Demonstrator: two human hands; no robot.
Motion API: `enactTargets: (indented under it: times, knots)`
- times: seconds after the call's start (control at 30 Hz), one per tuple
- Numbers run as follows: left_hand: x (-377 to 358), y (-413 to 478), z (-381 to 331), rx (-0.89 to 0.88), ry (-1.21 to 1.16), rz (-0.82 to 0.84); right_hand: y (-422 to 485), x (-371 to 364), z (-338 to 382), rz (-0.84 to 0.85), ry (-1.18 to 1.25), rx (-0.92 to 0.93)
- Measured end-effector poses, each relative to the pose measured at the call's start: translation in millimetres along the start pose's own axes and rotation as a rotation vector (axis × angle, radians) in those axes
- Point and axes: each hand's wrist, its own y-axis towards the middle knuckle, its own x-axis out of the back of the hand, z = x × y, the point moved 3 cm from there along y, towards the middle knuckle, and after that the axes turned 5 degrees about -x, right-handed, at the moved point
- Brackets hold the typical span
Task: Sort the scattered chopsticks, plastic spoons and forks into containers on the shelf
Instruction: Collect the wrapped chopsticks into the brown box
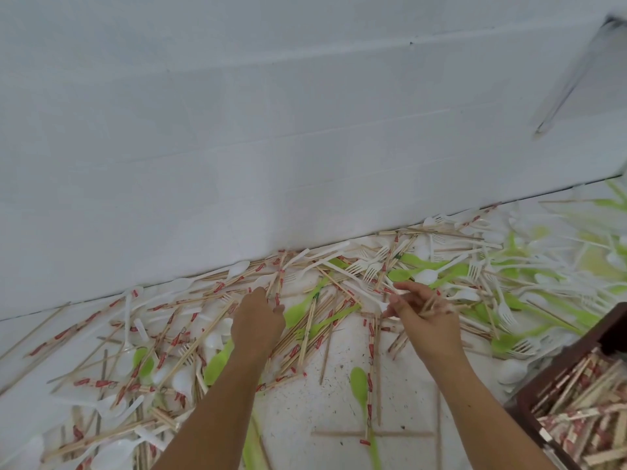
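Note:
Bamboo chopsticks (190,337) with red paper bands lie scattered over the white surface, mixed with white plastic forks (369,266), white spoons (428,275) and green spoons (359,385). My left hand (258,320) reaches into the pile, its fingertips touching banded chopsticks near the middle. My right hand (424,310) grips a small bundle of chopsticks (430,304) just right of centre. A dark wooden container (529,395) at the lower right holds several chopsticks.
A white wall (271,130) rises directly behind the pile. Utensils are thickest at the right and along the wall's foot. A speckled bare patch of surface (305,401) lies between my forearms. A blurred dark object (573,79) hangs at the upper right.

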Motion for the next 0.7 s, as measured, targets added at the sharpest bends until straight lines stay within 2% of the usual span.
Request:
enactTargets:
  times: [0.17, 0.4, 0.5, 0.57, 0.7]
  knots:
    - [-0.8, 8.5, -5.1, -0.031, 0.061, 0.021, 2.9, -1.1, 11.2, -0.026, 0.07, 0.062]
    - [24.3, 15.4, -15.6, -0.091, -0.139, -0.091, 12.7, -15.2, -4.1, 0.068, 0.073, -0.044]
    - [36.0, 23.8, -23.4, -0.148, -0.08, -0.139, 16.3, -21.0, -18.1, 0.119, -0.105, -0.152]
    - [34.1, 31.8, -23.1, -0.152, 0.012, -0.112, 18.1, -26.6, -21.6, 0.141, -0.24, -0.214]
    - [18.8, 42.8, -10.2, -0.117, 0.196, -0.009, 29.4, -39.4, -18.4, 0.185, -0.347, -0.113]
